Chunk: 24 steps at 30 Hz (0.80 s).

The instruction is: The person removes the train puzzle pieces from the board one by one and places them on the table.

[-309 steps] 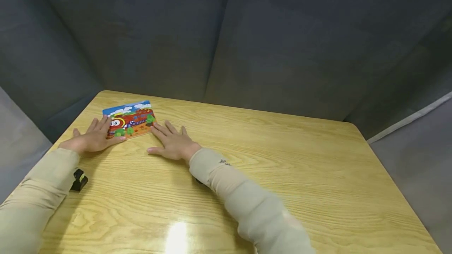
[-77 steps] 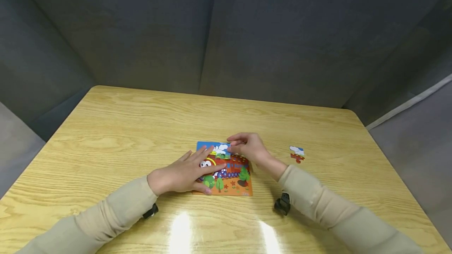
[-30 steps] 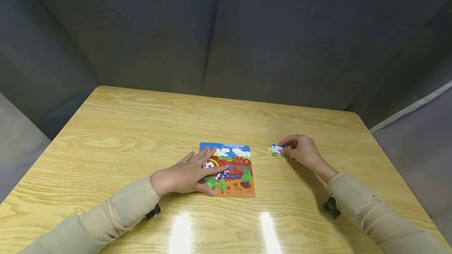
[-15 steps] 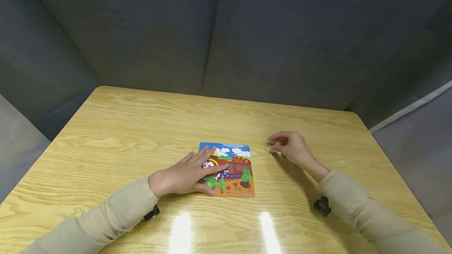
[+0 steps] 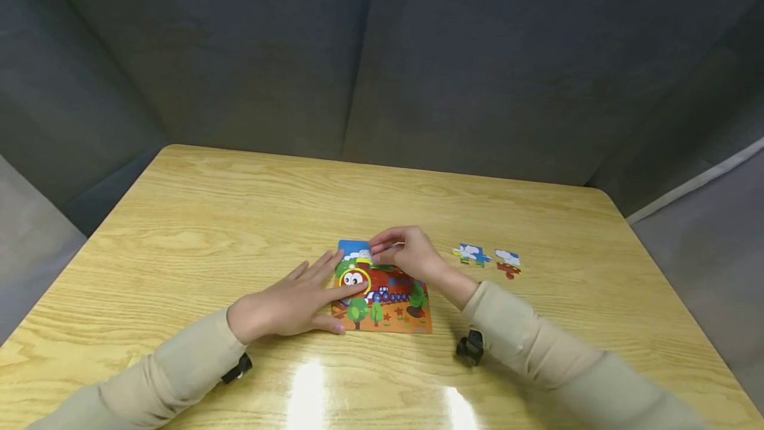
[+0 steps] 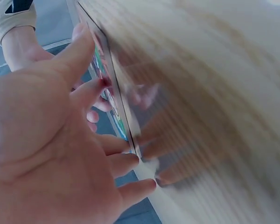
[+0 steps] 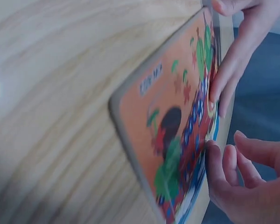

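A flat jigsaw puzzle [image 5: 388, 321] with a red train on it lies at the middle of the table. My left hand [image 5: 289, 304] rests over its left side with fingers spread, some tips on the picture. The left wrist view shows the fingers along the puzzle's edge. My right hand [image 5: 412, 254] bends over the puzzle's upper middle, fingers curled. In the right wrist view one tip of the right hand [image 7: 247, 172] touches the picture, another stands apart from it; I cannot tell whether it pinches a piece. The hand hides the top right part.
Two loose puzzle pieces lie on the table right of the puzzle: a blue and white one [image 5: 471, 254] and one with cloud and red [image 5: 508, 263]. The wooden table [image 5: 239, 211] ends at a dark curtain [image 5: 477, 71] behind. Black wrist devices hang under both sleeves.
The right hand has gone left from the loose pieces back to the puzzle, leaving the blue and white piece beside the other. The left hand has shifted slightly left on the puzzle.
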Tool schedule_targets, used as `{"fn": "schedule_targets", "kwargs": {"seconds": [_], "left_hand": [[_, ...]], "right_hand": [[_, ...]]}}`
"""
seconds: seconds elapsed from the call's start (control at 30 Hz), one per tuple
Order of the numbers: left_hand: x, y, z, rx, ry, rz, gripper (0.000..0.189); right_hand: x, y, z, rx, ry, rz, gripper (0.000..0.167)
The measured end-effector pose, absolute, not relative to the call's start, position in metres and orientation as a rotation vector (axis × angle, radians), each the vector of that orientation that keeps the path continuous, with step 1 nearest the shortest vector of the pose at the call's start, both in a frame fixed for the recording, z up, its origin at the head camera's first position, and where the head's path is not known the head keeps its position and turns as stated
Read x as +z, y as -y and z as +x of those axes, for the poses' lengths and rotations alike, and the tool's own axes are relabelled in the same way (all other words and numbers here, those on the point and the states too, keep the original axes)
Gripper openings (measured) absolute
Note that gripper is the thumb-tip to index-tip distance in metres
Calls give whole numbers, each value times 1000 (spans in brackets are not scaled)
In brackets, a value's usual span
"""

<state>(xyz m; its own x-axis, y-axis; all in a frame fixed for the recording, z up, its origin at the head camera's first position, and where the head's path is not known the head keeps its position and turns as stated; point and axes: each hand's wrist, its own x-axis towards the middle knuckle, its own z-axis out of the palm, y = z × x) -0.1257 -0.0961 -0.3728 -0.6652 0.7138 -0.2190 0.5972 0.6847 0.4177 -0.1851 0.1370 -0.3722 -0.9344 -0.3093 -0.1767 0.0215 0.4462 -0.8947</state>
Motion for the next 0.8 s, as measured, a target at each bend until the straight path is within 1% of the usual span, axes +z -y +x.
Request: {"fn": "schedule_targets", "kwargs": {"seconds": [0.23,0.47,0.6,0.8], "left_hand": [[-374,98,-124,439,-2538,1051,69],[-375,100,-124,423,-2558,1077,69],[-374,99,-124,409,-2561,1074,69],[-373,99,-124,387,-2561,1061,68]], "right_hand": [[-373,-125,-183,-1456,-2441,-206,24],[-375,-118,-185,-1468,-2499,-195,37],[-375,-114,-185,-1422,-2563,-277,41],[-382,-110,-186,-1288,-2680,-451,34]]}}
